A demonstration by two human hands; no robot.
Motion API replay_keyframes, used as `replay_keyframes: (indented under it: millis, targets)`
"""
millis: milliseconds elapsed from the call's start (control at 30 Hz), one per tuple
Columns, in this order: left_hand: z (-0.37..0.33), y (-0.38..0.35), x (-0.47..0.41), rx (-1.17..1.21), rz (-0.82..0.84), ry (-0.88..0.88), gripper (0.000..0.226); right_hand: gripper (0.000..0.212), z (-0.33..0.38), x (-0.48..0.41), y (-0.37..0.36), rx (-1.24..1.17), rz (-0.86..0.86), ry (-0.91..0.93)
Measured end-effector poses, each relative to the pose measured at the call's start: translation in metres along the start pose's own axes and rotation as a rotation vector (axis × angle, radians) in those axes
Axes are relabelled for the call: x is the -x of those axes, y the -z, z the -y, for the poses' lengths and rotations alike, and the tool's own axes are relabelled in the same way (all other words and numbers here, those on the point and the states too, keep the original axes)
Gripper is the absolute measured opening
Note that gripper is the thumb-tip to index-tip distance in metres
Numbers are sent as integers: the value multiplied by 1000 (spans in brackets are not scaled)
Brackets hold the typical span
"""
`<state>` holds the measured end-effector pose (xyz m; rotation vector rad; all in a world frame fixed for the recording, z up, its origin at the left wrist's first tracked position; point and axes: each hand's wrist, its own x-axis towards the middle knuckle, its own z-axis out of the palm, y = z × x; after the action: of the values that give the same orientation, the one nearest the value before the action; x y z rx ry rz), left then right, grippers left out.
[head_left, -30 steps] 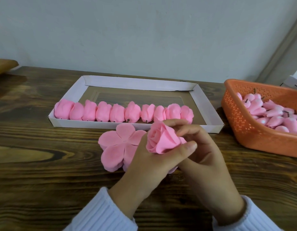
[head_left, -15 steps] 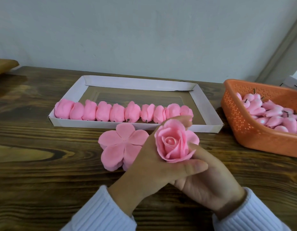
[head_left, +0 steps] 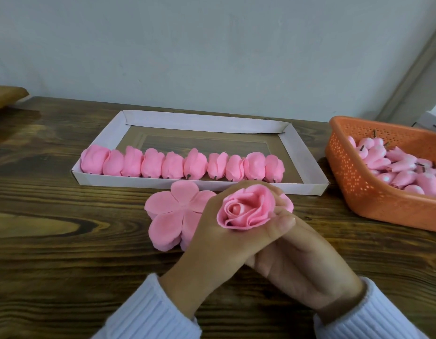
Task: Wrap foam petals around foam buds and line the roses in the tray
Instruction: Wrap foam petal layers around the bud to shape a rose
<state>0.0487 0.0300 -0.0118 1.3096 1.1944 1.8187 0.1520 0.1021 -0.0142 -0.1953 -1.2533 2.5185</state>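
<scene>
A pink foam rose (head_left: pixel 246 207) faces up at me, its petals wrapped round the bud. My left hand (head_left: pixel 219 243) grips it, fingers and thumb curled round its sides. My right hand (head_left: pixel 300 263) lies under the left one, cupped beneath the rose's base; its fingertips are hidden. Just left of my hands sits a stack of flat five-lobed foam petals (head_left: pixel 170 214) on the table. Behind it, the white cardboard tray (head_left: pixel 202 122) holds a row of several finished roses (head_left: pixel 182 165) along its near edge.
An orange perforated basket (head_left: pixel 373 194) at the right holds several pink foam buds (head_left: pixel 402 167) with short dark stems. The wooden table (head_left: pixel 65 241) runs to a pale wall behind. A wooden edge (head_left: pixel 6 95) shows at far left.
The rose turned from tilted sideways to facing up at me. My right hand slid from the rose's side to underneath it. My left thumb moved along the rose's front.
</scene>
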Motion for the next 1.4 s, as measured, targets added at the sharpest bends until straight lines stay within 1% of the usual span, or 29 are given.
replay_keyframes:
  millis: [67, 133, 167, 233, 300, 367, 400, 533, 633, 700, 767, 867, 967, 1067, 1100, 1200, 1367, 1400]
  targets:
    - [-1, 0, 0, 10, -16, 33, 21, 69, 1, 0, -1, 21, -21, 4]
    - [-2, -1, 0, 22, -36, 77, 23, 64, 0, 1, 0, 64, -71, 12]
    - [-2, -1, 0, 56, -52, 109, 23, 60, 0, 1, 1, 96, -101, 18]
    - [-1, -1, 0, 166, -74, 152, 21, 59, 0, 2, 3, 151, -147, 47]
    - [0, 0, -1, 202, -78, 143, 22, 67, 1, 3, 1, 158, -149, 88]
    - [1, 1, -2, 177, -57, 134, 27, 79, 1, 3, 0, 125, -128, 99]
    - [1, 2, -2, 163, -42, 137, 31, 78, 0, 3, 0, 115, -118, 93]
    - [1, 2, -2, 99, 16, 142, 37, 49, -1, 3, 2, 96, -101, 64]
    - [-1, 1, 0, 25, 36, 131, 40, 41, -2, 3, -1, 76, -88, 73]
    - [-1, 0, 1, 2, 27, 119, 42, 45, -3, 2, -1, 90, -103, 98]
    - [0, 0, 0, -21, 12, 70, 42, 52, -5, 0, -1, 115, -123, 130]
    - [1, -1, -2, -35, -4, 13, 29, 49, -6, 0, -1, 154, -140, 163]
    - [2, 1, -1, 3, -4, 22, 21, 51, -4, 1, -1, 116, -112, 148]
    - [2, 2, -1, 51, -11, 54, 19, 70, -2, 0, -4, 61, -86, 107]
    - [2, 2, -2, 56, -14, 61, 20, 71, -1, -1, -5, 46, -92, 98]
    - [1, 1, -1, 86, 26, 63, 21, 57, -3, 0, -2, 60, -118, 93]
    - [2, 1, -2, 39, 2, 23, 23, 62, -3, 0, -2, 45, -86, 113]
    - [2, 1, -2, 25, -3, 15, 23, 59, -3, 1, -1, 48, -84, 121]
